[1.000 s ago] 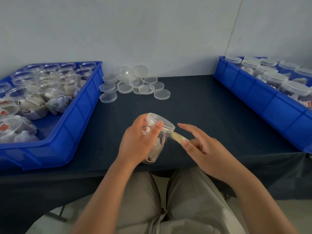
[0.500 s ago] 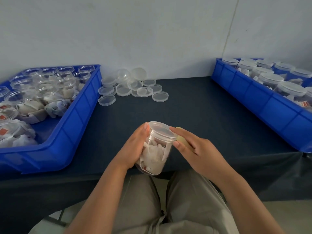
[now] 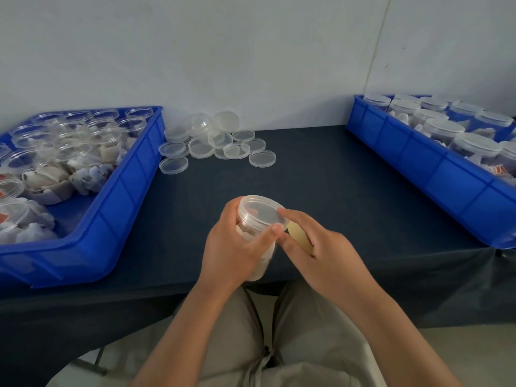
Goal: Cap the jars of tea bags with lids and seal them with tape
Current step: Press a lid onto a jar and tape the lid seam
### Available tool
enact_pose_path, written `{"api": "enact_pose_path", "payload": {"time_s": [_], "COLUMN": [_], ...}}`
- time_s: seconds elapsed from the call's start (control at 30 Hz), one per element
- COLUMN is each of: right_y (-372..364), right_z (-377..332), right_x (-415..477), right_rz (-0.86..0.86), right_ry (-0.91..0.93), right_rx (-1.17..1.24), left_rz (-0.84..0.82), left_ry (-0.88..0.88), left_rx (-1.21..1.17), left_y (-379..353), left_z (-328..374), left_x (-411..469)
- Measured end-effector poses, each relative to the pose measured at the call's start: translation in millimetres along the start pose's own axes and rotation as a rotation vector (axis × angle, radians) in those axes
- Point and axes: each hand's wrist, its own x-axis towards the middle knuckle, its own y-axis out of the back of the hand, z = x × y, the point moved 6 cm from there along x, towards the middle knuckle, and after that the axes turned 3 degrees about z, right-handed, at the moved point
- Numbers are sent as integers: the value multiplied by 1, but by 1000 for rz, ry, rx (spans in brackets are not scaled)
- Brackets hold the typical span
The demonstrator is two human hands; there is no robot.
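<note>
My left hand (image 3: 233, 248) grips a clear plastic jar (image 3: 258, 219) of tea bags, tilted toward me over the table's front edge, with a clear lid on top. My right hand (image 3: 315, 252) is beside the jar on its right. Its fingers hold a yellowish strip of tape (image 3: 300, 238) against the jar's rim, and the index finger touches the lid's edge. The lower part of the jar is hidden behind my left hand.
A blue bin (image 3: 122, 196) at the left holds several open jars of tea bags. Another blue bin (image 3: 435, 174) at the right holds several capped jars. Loose clear lids (image 3: 215, 143) lie in a pile at the back, by the wall. The table (image 3: 335, 191) wears a dark cloth.
The jar has been turned in my left hand, whose thumb now wraps over its front. My right hand has stayed at the rim with the tape.
</note>
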Motion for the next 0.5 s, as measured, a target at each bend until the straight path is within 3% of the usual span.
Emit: {"api": "enact_pose_path", "payload": {"time_s": [0.17, 0.5], "right_y": [-1, 10], "right_z": [12, 32], "right_x": [2, 13], "right_rz": [-177, -124], "right_ry": [-28, 51], "right_rx": [90, -37], "left_rz": [-40, -401], "left_ry": [97, 41], "left_rx": [-51, -342], "left_y": [9, -9], "left_z": [-12, -18], "left_x": [22, 25]}}
